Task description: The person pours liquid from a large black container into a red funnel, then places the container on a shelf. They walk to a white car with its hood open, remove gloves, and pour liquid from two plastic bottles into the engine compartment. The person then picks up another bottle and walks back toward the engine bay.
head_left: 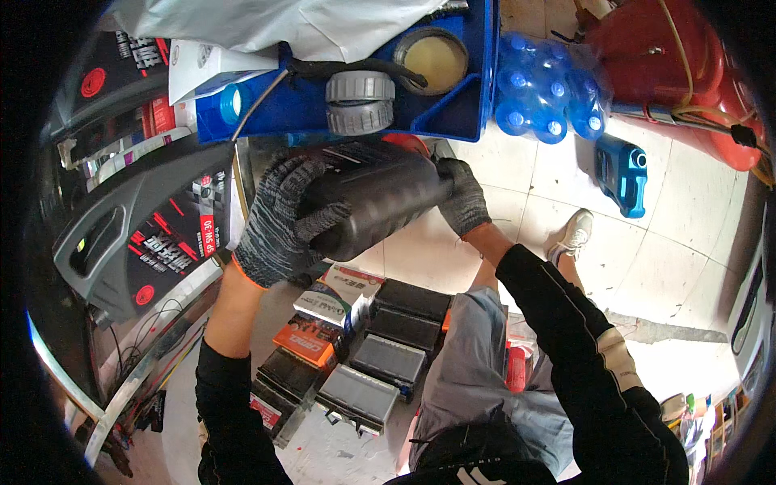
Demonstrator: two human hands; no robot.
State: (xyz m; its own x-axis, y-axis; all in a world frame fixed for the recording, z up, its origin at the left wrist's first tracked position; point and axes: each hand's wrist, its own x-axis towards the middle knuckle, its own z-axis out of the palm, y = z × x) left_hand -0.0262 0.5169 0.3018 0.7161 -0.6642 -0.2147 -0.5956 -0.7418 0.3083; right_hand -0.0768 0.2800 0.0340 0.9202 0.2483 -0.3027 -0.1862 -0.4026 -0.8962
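Observation:
A large dark grey plastic jug lies tilted on its side between both hands, in the middle of the view. My left hand, in a grey knit glove with an orange cuff, wraps around its lower left end. My right hand, gloved the same way, grips its upper right end, next to a red part just under a blue tray. Both forearms wear black sleeves.
The blue tray holds grey caps and a round tin. A pack of blue-capped bottles, a blue jug and a red machine stand at right. Several boxes lie on the floor below. Dark grey equipment stands at left.

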